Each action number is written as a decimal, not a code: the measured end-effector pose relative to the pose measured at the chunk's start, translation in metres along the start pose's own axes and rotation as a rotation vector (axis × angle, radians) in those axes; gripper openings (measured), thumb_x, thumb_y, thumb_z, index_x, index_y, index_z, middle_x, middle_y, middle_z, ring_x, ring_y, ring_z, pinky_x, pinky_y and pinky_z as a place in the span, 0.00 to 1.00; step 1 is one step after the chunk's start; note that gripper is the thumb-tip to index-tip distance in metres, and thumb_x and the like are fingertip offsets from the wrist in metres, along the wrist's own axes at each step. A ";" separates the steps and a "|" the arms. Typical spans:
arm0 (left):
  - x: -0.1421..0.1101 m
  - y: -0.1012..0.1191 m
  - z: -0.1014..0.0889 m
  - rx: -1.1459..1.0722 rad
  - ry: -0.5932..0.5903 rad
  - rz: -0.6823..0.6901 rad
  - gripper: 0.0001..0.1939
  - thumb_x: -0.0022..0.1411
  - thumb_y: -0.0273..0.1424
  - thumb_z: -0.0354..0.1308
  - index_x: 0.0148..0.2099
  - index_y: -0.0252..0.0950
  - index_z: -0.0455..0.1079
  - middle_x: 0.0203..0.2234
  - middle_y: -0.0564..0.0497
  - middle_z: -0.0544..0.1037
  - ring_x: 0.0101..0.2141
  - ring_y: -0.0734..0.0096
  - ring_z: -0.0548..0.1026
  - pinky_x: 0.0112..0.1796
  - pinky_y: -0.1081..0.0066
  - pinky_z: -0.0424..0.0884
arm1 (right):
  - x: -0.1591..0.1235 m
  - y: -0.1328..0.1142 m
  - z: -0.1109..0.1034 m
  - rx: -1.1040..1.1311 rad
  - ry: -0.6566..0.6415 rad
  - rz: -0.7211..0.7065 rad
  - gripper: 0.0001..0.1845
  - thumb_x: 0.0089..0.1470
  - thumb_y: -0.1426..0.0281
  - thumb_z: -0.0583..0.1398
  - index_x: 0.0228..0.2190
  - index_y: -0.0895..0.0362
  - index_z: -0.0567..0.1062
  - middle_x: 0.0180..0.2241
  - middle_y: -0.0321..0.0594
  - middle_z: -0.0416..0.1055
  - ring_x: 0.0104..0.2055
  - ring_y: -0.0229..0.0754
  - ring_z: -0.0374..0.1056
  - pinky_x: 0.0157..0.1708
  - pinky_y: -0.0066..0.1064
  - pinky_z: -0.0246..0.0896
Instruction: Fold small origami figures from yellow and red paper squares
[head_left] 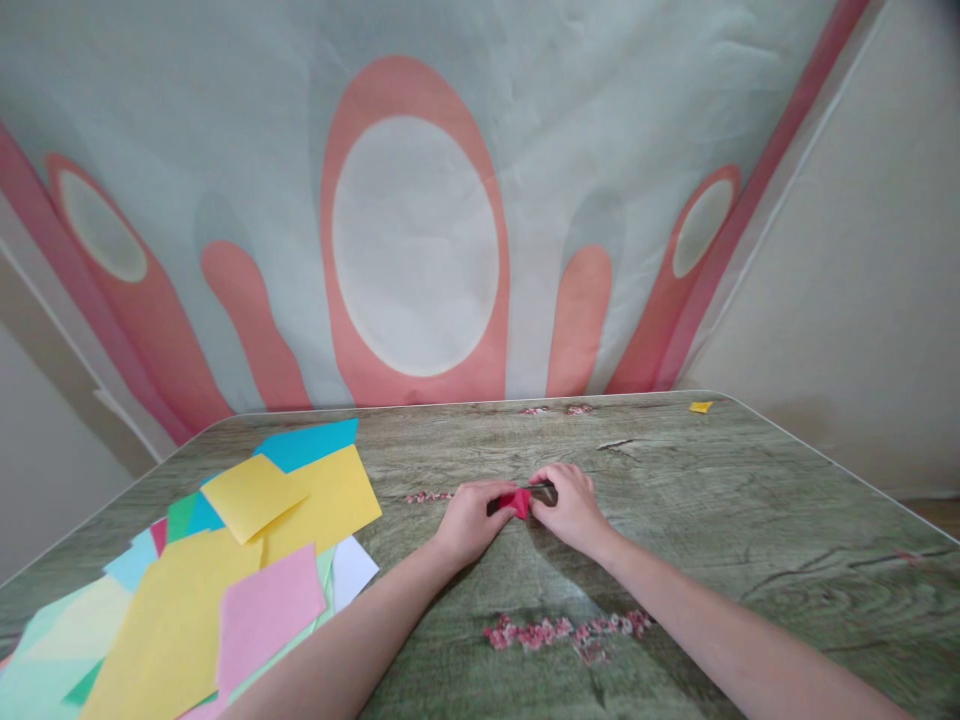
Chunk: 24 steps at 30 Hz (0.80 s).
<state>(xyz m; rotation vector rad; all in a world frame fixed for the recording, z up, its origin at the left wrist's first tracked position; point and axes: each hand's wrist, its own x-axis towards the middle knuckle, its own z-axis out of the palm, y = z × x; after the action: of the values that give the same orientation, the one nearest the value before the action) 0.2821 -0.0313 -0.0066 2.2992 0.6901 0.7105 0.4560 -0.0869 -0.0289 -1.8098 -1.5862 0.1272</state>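
A small piece of folded red paper [519, 502] lies between my two hands, near the middle of the table. My left hand [471, 518] pinches its left side, thumb below and fingers above, and covers part of it. My right hand [571, 508] is curled at the paper's right edge, its thumb touching the red surface. A thin dark line shows beside the right fingertips; I cannot tell whether it is an object or part of the table print. The exact fold of the paper is too small to make out.
Loose sheets of coloured paper, among them a yellow sheet [330, 500] and a pink sheet [271, 620], overlap at the left beside my forearm. A small yellow folded paper [701, 407] sits at the far right edge. The wood-patterned table [712, 540] has printed blossoms and meets a patterned backdrop [416, 390].
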 end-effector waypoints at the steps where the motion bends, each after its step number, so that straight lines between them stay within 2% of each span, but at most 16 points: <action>1: 0.000 0.000 0.000 0.001 -0.003 -0.004 0.14 0.56 0.27 0.56 0.45 0.42 0.72 0.42 0.53 0.76 0.44 0.68 0.73 0.48 0.70 0.65 | 0.000 0.000 0.000 -0.001 -0.004 -0.018 0.10 0.41 0.68 0.63 0.31 0.52 0.73 0.35 0.37 0.70 0.42 0.46 0.60 0.42 0.37 0.48; 6: -0.001 0.003 -0.001 0.021 0.002 -0.022 0.15 0.56 0.27 0.56 0.46 0.41 0.71 0.41 0.53 0.77 0.42 0.68 0.73 0.47 0.71 0.65 | -0.002 -0.002 -0.001 -0.005 -0.046 -0.085 0.09 0.43 0.70 0.62 0.32 0.52 0.74 0.35 0.37 0.70 0.42 0.46 0.61 0.43 0.37 0.48; 11: -0.001 0.005 -0.002 0.037 0.021 -0.030 0.18 0.51 0.29 0.61 0.47 0.40 0.70 0.42 0.52 0.76 0.43 0.67 0.72 0.47 0.71 0.65 | -0.002 -0.003 -0.002 0.006 -0.062 -0.112 0.08 0.45 0.71 0.61 0.32 0.52 0.75 0.35 0.36 0.71 0.42 0.45 0.61 0.43 0.37 0.49; 15: -0.001 0.004 -0.001 0.049 0.043 -0.049 0.15 0.55 0.31 0.58 0.46 0.39 0.70 0.41 0.50 0.76 0.42 0.67 0.72 0.46 0.70 0.66 | -0.002 -0.003 -0.003 0.012 -0.071 -0.129 0.07 0.47 0.70 0.61 0.32 0.52 0.75 0.34 0.37 0.71 0.40 0.44 0.62 0.42 0.36 0.50; 24: -0.001 0.002 0.002 0.104 0.057 -0.028 0.17 0.52 0.23 0.56 0.46 0.39 0.70 0.41 0.50 0.75 0.42 0.67 0.72 0.47 0.69 0.66 | 0.000 -0.001 -0.002 0.058 -0.058 -0.118 0.07 0.51 0.65 0.60 0.31 0.53 0.75 0.30 0.37 0.73 0.37 0.43 0.65 0.40 0.35 0.53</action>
<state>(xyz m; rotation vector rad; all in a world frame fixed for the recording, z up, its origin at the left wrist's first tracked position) 0.2835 -0.0339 -0.0074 2.3662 0.8011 0.7454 0.4567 -0.0881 -0.0268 -1.6771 -1.7083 0.1706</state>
